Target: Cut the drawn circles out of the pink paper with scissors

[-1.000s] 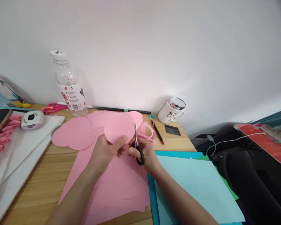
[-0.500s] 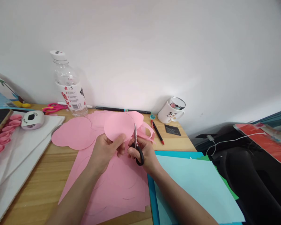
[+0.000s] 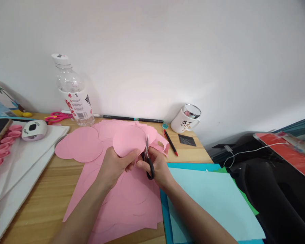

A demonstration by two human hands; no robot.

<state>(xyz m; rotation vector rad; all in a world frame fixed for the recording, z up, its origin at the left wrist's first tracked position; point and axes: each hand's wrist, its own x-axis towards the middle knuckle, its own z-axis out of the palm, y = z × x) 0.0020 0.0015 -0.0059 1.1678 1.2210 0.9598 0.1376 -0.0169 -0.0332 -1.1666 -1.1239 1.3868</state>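
Note:
Pinched in my left hand is a piece of pink paper with a rounded outline. My right hand grips black-handled scissors, whose blades point up and away at the right edge of that paper. A curled pink offcut hangs beyond the blades. Under both hands lie pink sheets with pencilled curves. To the left, several cut pink circles overlap on the table.
A clear bottle stands at the back left, near pink scissors. A white mug, a black pen and a dark card sit at the back right. Light blue sheets lie at the right, a white board at the left.
The held pink paper has tilted and turned slightly between my hands. The offcut beside the blades has shifted and hangs differently. Both hands keep their holds, and the view has moved slightly.

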